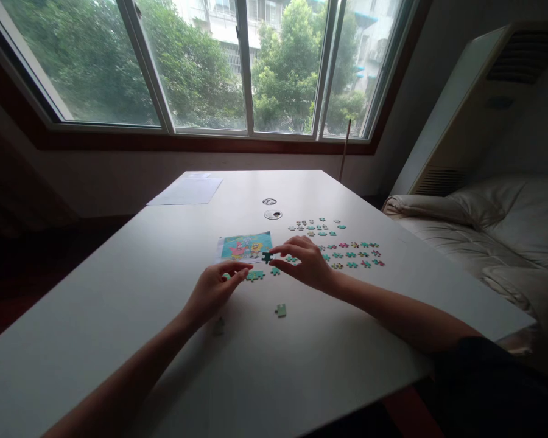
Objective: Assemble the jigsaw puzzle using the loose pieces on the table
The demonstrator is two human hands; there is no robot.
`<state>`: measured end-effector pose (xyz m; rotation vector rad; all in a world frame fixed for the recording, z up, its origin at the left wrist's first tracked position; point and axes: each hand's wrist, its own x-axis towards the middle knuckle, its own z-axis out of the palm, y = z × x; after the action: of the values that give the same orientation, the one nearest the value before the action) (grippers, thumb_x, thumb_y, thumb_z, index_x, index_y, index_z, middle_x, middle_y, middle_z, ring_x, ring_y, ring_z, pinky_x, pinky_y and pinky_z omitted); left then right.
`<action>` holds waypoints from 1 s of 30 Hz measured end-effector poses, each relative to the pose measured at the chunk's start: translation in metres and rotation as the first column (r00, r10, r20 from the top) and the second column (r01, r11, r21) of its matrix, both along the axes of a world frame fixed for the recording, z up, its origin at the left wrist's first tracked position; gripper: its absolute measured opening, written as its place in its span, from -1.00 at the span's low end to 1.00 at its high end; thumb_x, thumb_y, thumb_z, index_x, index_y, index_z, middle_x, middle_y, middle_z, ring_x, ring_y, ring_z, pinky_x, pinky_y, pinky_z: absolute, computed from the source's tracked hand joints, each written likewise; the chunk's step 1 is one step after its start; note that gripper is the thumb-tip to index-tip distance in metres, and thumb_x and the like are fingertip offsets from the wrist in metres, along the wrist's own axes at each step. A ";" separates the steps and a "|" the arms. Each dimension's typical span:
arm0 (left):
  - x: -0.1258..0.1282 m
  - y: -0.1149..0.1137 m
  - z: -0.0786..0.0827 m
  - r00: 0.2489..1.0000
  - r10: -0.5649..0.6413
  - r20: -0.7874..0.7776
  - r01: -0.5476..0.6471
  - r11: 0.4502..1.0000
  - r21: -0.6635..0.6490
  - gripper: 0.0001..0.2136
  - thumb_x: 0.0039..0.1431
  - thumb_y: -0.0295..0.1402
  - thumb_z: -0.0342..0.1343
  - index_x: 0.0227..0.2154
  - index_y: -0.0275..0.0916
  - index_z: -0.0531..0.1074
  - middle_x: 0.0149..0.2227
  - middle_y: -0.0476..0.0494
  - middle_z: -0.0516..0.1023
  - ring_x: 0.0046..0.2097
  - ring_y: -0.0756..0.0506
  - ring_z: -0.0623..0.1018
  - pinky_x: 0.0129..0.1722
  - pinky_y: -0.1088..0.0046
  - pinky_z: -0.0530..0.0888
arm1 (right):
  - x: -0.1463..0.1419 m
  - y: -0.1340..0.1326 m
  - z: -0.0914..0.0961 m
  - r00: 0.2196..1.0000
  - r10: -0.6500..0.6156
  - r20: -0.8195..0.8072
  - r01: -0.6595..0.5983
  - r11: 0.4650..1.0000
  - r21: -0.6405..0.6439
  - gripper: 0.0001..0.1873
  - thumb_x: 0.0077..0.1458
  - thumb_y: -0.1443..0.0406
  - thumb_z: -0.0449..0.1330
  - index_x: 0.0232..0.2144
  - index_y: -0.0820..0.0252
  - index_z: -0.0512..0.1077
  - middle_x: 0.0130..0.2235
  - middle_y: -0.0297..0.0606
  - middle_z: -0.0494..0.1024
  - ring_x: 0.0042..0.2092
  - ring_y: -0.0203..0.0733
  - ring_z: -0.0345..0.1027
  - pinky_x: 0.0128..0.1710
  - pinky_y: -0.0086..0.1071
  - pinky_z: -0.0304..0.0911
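The right hand (307,263) pinches a dark teal jigsaw piece (267,257) just near the colourful reference picture card (245,246); the left hand (214,291), fingers together, rests on small joined green pieces (254,276) on the white table (119,292). Fitting seems in hand; alignment is needed.

The right hand (307,263) pinches a dark teal puzzle piece (267,257) between thumb and forefinger, holding it at the fingertips just above the white table. Just below and left of that grip lies a small joined cluster of green-blue pieces (254,276), flat on the table, with the left hand (214,291) resting its fingertips against the cluster's left end. A single teal piece (275,271) lies flat directly beneath the pinched one.
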<state>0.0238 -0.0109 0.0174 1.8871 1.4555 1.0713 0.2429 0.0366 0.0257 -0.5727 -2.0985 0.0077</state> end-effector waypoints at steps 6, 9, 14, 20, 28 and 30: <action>-0.008 0.005 -0.015 0.953 -0.083 -0.292 0.142 0.972 0.189 -0.80 0.10 -0.26 0.06 -0.29 -0.16 0.54 -0.22 -0.15 0.54 -0.17 -0.17 0.48 -0.14 0.25 0.41 | -0.002 0.008 -0.011 0.988 -0.025 0.150 0.050 0.986 -0.161 -0.82 0.05 0.20 0.24 -0.31 0.17 0.52 -0.39 -0.29 0.53 -0.34 -0.29 0.35 -0.26 -0.38 0.17; -0.007 0.004 -0.019 0.853 -0.091 -0.514 0.242 0.942 0.233 -0.77 0.17 -0.32 -0.01 -0.18 -0.13 0.51 -0.15 -0.17 0.52 -0.12 -0.20 0.46 -0.13 0.17 0.40 | -0.005 0.011 -0.018 0.964 -0.007 0.267 0.081 0.960 -0.269 -0.86 0.01 0.24 0.27 -0.35 0.17 0.53 -0.38 -0.27 0.53 -0.32 -0.27 0.34 -0.25 -0.38 0.17; -0.006 0.001 -0.018 0.758 -0.080 -0.648 0.270 0.942 0.199 -0.75 0.22 -0.33 -0.04 -0.13 -0.09 0.48 -0.11 -0.15 0.50 -0.07 -0.21 0.45 -0.10 0.13 0.39 | -0.007 0.012 -0.022 0.932 0.039 0.359 0.089 0.939 -0.333 -0.86 0.00 0.23 0.27 -0.37 0.17 0.55 -0.37 -0.26 0.53 -0.32 -0.26 0.30 -0.26 -0.39 0.15; -0.007 0.001 -0.018 0.745 -0.074 -0.663 0.267 0.943 0.196 -0.76 0.22 -0.32 -0.05 -0.14 -0.09 0.48 -0.12 -0.15 0.50 -0.08 -0.21 0.45 -0.11 0.13 0.39 | -0.008 0.013 -0.020 0.926 0.058 0.373 0.076 0.939 -0.335 -0.87 -0.02 0.26 0.27 -0.39 0.19 0.55 -0.37 -0.24 0.51 -0.33 -0.27 0.27 -0.27 -0.40 0.14; -0.006 0.000 -0.018 0.756 -0.079 -0.650 0.262 0.946 0.190 -0.75 0.21 -0.33 -0.05 -0.14 -0.11 0.48 -0.12 -0.17 0.50 -0.09 -0.23 0.46 -0.13 0.12 0.39 | -0.010 0.015 -0.016 0.914 0.086 0.395 0.063 0.935 -0.349 -0.87 -0.03 0.27 0.28 -0.39 0.22 0.55 -0.37 -0.21 0.51 -0.32 -0.26 0.29 -0.28 -0.40 0.15; -0.007 0.001 -0.018 0.757 -0.079 -0.649 0.263 0.945 0.192 -0.76 0.21 -0.33 -0.05 -0.14 -0.11 0.48 -0.12 -0.16 0.50 -0.09 -0.22 0.46 -0.13 0.13 0.39 | -0.010 0.016 -0.015 0.914 0.084 0.398 0.065 0.936 -0.347 -0.87 -0.03 0.27 0.28 -0.39 0.22 0.55 -0.37 -0.21 0.51 -0.32 -0.25 0.29 -0.27 -0.39 0.15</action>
<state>0.0171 -0.0102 -0.0005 2.7124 1.4672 0.5715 0.2330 0.0521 0.0102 -0.8370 -2.5308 0.3033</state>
